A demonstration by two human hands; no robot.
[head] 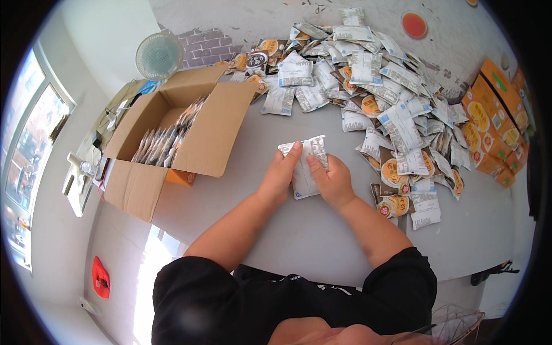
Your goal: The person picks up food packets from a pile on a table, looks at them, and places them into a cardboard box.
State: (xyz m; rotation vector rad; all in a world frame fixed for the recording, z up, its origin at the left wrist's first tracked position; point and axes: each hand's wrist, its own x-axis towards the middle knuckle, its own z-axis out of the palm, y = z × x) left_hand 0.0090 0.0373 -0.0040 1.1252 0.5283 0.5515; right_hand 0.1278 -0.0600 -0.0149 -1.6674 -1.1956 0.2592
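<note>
Both my hands grip one white printed sachet point(307, 172) above the grey table point(267, 224). My left hand point(280, 172) pinches its left side with the thumb on top. My right hand point(332, 177) holds the right side, thumb also on top. The fingers beneath are hidden. A large pile of similar sachets point(366, 82) spreads over the table beyond and to the right, some with white backs up, others showing brown and orange fronts. At the left stands an open cardboard box point(207, 129) with sachets point(161, 142) packed upright in a row inside.
Orange printed cartons point(491, 125) stand at the right edge. A round fan point(159, 56) is behind the box, near cables and a plastic bottle point(88, 167) on a side surface. A red round thing point(414, 24) lies at the back. An orange carton point(180, 177) shows beneath the box flap.
</note>
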